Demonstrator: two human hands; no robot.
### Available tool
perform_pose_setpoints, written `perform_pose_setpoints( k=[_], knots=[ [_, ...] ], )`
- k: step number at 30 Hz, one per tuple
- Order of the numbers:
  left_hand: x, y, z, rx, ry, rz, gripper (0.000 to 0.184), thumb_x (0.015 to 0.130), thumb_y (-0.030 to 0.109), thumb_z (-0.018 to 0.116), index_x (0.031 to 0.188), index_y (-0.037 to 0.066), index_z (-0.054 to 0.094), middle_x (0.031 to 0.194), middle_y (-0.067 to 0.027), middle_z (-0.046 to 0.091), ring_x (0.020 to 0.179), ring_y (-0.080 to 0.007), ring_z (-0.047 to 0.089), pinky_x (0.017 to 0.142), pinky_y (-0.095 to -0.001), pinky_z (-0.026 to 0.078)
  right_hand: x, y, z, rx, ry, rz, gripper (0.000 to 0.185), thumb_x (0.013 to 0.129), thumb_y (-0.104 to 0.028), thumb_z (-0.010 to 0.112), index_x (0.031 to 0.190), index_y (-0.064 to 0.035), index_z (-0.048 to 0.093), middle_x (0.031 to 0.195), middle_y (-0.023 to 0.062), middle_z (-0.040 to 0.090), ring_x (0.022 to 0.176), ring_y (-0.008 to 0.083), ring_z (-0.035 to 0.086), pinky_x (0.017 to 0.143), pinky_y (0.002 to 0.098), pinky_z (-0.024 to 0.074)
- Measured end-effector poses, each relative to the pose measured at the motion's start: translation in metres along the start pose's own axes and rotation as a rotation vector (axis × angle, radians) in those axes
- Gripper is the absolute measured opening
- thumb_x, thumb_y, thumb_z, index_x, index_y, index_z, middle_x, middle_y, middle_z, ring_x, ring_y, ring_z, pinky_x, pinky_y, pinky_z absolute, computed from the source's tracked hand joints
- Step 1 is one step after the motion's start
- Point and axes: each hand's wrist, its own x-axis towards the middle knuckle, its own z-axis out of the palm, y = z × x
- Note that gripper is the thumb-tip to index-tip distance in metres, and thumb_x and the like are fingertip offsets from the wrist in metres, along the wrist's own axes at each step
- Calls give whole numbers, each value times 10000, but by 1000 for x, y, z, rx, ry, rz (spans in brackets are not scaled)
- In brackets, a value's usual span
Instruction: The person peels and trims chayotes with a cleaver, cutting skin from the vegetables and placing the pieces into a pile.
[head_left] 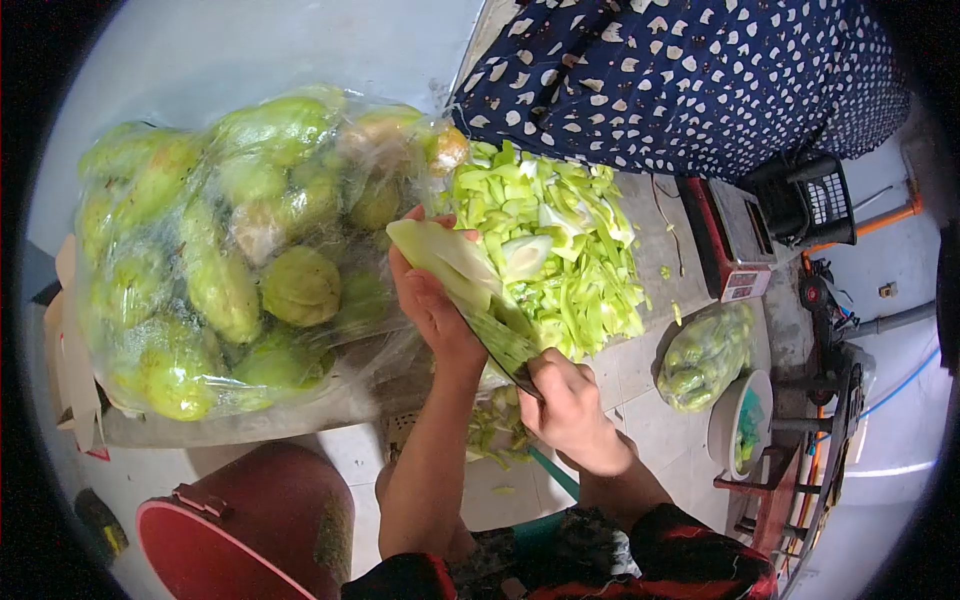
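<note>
My left hand [430, 305] is wrapped round a long, pale green piece of fruit or vegetable [440, 257], perhaps chayote, with its skin off on the side facing me. In my right hand [570, 405] is a knife [503, 350], its blade lying along the lower end of the piece and specked with green bits. The fist hides most of the handle. Just beyond both hands spreads a heap of light green slices [590, 270], with a larger pale cut piece [525, 258] on top. To the left lies a clear plastic bag [215, 250] full of whole green fruits.
Below left stands a red bin [240, 530]. A person in a dark patterned garment [680, 80] is across the table. At right are a red scale [725, 240], a black crate [805, 200], a filled green bag [705, 357] and a white tub [738, 425].
</note>
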Motion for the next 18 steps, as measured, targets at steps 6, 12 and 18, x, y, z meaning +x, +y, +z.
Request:
perform_pose_setpoints(
  k=[6, 12, 18],
  knots=[
    [1, -9, -4, -33, 35, -3, 736, 987, 588, 315, 1352, -50, 370, 1157, -163, 546, 974, -223, 597, 880, -359, 463, -2, -1, 2, -34, -19, -14, 259, 713, 29, 666, 916, -22, 515, 746, 115, 555, 599, 314, 575, 507, 386, 440],
    [1, -8, -2, -18, -12, 49, 727, 992, 575, 316, 1334, -63, 388, 1142, -160, 549, 975, -217, 591, 888, -359, 457, -2, -1, 1, -70, -15, -12, 273, 641, -36, 674, 857, -61, 509, 801, 111, 509, 575, 310, 579, 503, 411, 488],
    [-1, -9, 3, -6, 7, 51, 701, 1000, 556, 324, 1328, -59, 400, 1110, -139, 543, 964, -198, 571, 887, -349, 446, -2, -3, 1, -51, -22, 26, 250, 664, 52, 650, 862, -20, 514, 728, 115, 530, 596, 325, 564, 509, 400, 446]
  ],
)
